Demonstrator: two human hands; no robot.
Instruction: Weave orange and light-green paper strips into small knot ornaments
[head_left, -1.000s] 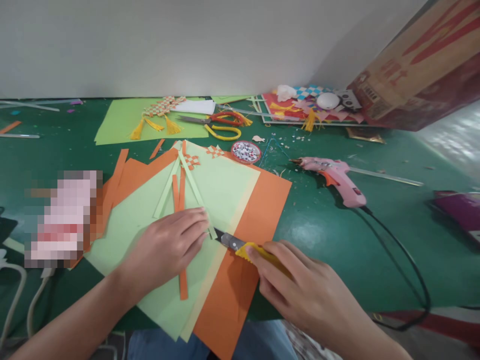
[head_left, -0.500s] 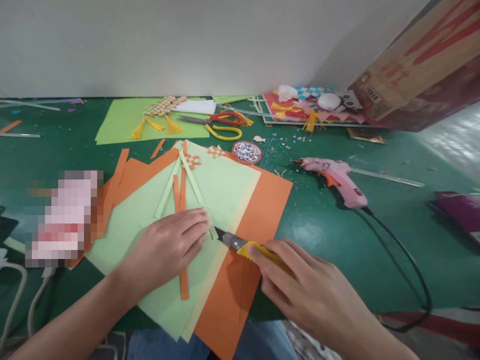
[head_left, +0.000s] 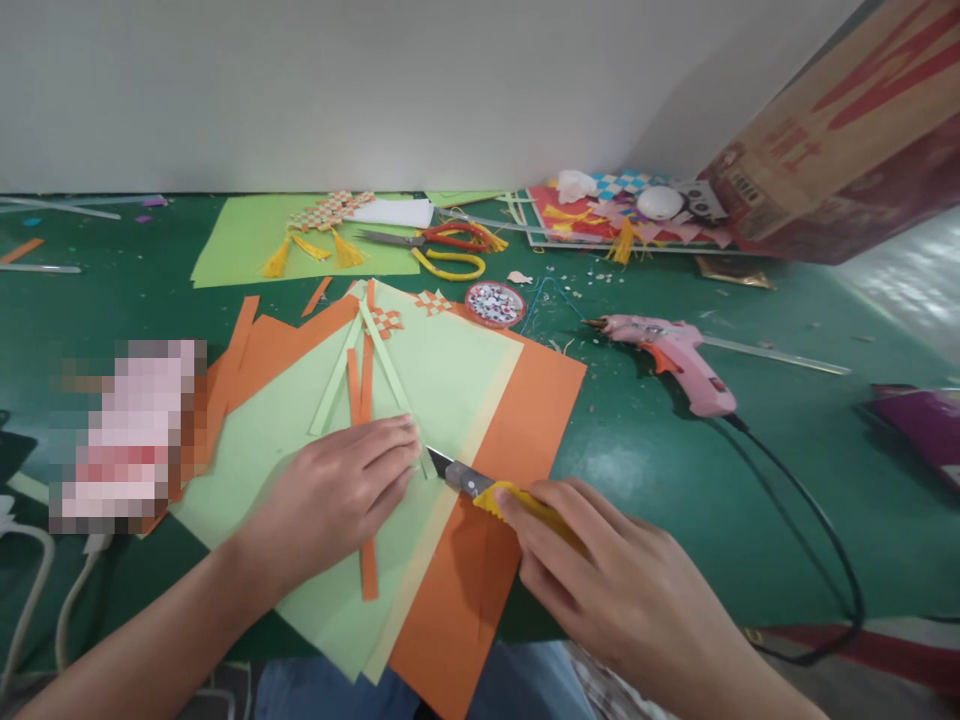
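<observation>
My left hand (head_left: pixel 349 485) presses down on the light green sheets (head_left: pixel 255 490), its fingertips together on the lower part of a pale green strip (head_left: pixel 386 350). In my right hand (head_left: pixel 592 560) is a yellow utility knife (head_left: pixel 491 495), held by its handle. The knife's dark blade points left and touches or nearly touches the strip's lower end beside my left fingertips. Orange strips (head_left: pixel 367 570) lie on the green sheets, one passing under my left hand. Beneath the sheets is orange paper (head_left: pixel 525 410). Small woven orange-and-white pieces (head_left: pixel 433 302) rest near the top edge.
A pink glue gun (head_left: pixel 675 360) with a black cord lies at right. Behind the sheets are scissors (head_left: pixel 450 262), a round dish of small beads (head_left: pixel 495 303) and woven pieces with yellow tassels (head_left: pixel 330 212). A blurred pink object with a cable (head_left: pixel 135 440) is at left.
The knife blade has shifted very slightly up and left at the strip's edge. My left hand has stayed in place.
</observation>
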